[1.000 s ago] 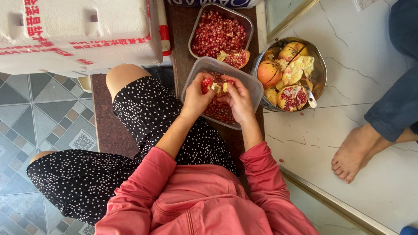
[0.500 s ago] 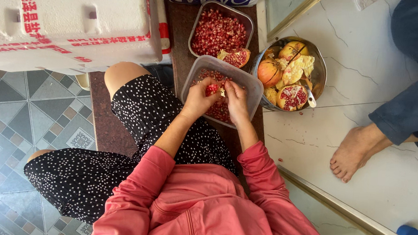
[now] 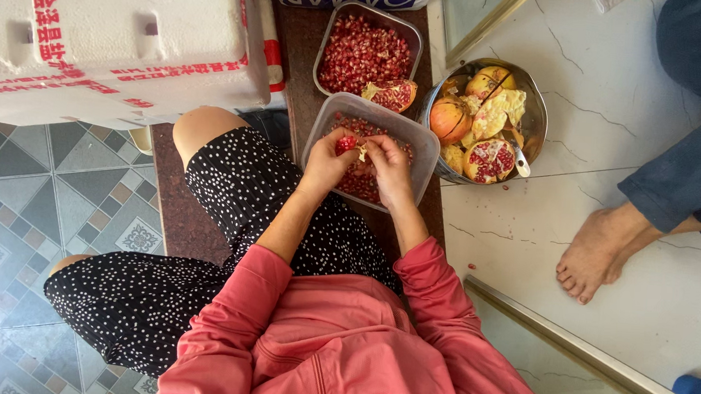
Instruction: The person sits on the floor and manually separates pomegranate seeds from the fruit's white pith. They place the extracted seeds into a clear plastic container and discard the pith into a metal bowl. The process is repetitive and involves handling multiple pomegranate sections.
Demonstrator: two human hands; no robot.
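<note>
Together, left hand [image 3: 326, 164] and right hand [image 3: 389, 168] pinch a pomegranate piece [image 3: 349, 146] between their fingers, right above the clear plastic tub [image 3: 422, 142] of seeds, beside the steel bowl [image 3: 535, 111] of peels.

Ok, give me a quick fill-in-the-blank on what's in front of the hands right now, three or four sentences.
1. Both hands, left hand and right hand, hold a pomegranate piece over the clear ____ tub.
2. The metal tray beyond it holds loose red ____.
3. The round steel bowl with cut fruit and peel stands to the ____ of the tub.
4. A bare ____ of another person rests on the pale floor at right.

Missing words: plastic; seeds; right; foot
</note>
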